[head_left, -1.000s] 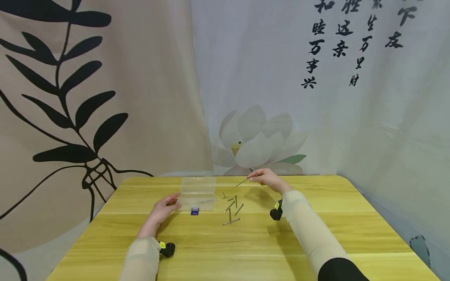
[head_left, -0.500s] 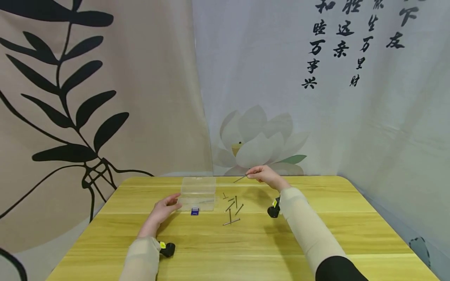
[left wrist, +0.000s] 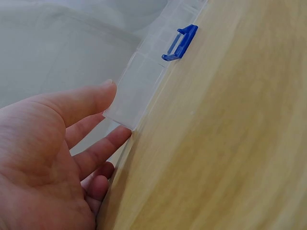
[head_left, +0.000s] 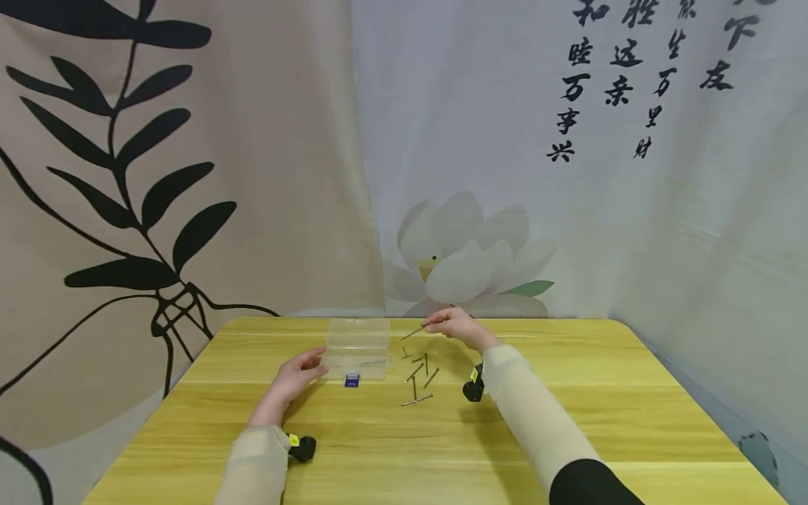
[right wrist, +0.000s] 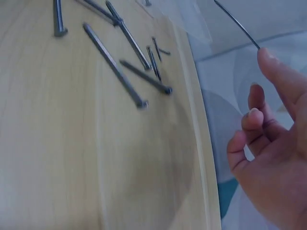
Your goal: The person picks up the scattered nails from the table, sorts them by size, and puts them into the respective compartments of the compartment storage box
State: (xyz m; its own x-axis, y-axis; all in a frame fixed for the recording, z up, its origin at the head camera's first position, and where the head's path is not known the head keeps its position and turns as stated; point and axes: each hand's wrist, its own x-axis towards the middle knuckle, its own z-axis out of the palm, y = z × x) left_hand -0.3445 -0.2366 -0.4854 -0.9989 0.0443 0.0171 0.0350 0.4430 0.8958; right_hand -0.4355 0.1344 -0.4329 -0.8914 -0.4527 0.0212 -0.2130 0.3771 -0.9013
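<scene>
My right hand [head_left: 459,327] pinches a nail [head_left: 413,334] between thumb and fingers above the far part of the table, its point towards the box. In the right wrist view this nail [right wrist: 237,24] juts out past the thumb tip. Beside my left hand [head_left: 298,377] stands a clear plastic box [head_left: 337,366] with its lid [head_left: 358,332] open to the back and a blue latch [head_left: 352,380] at the front. The thumb and fingers of that hand rest at the box's left end. A thin nail [head_left: 374,362] shows inside the box.
Several loose nails [right wrist: 115,64] of different lengths lie on the wooden table [head_left: 379,449] to the right of the box, some crossing. A printed curtain [head_left: 303,175] hangs right behind the table's far edge.
My right hand has moved left with the nail, rising slightly and then coming lower, towards the box. The left hand stays at the box. The head view has shifted slightly.
</scene>
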